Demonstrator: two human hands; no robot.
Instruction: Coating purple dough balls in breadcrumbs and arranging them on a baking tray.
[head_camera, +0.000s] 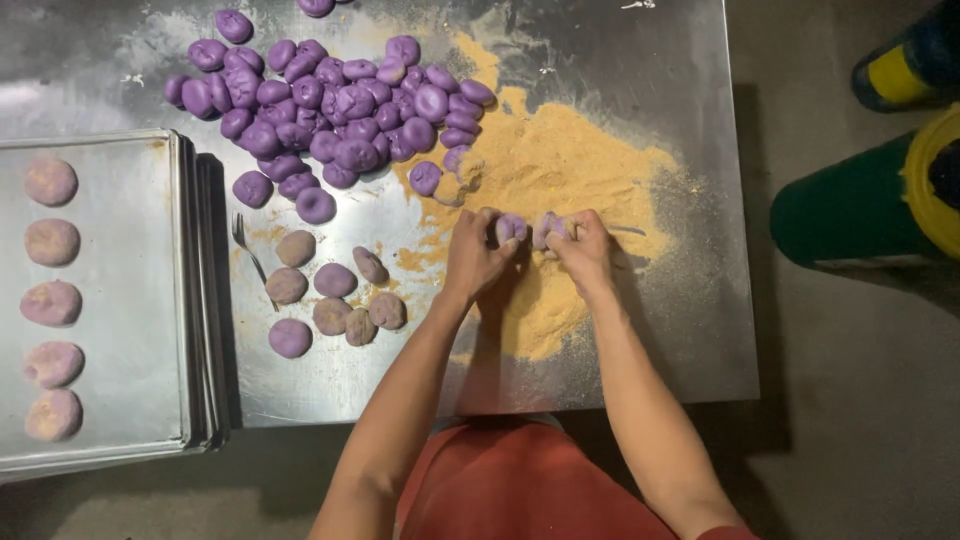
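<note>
Holding 5 crumb-coated dough pieces (52, 302): tray (130, 300); each hand's grip (478, 250) (583, 248) pinching purple dough.

Dim, warm light falls from above, and the steel table (600, 40) shows soft grey glare far beyond the left hand (475, 255), towards the top left corner. The forearms cast dark shadows under both hands onto the crumbs (560, 160). The picture is slightly soft and grainy, and the floor (860, 400) out past the right hand (585, 250) sinks into murk.
</note>
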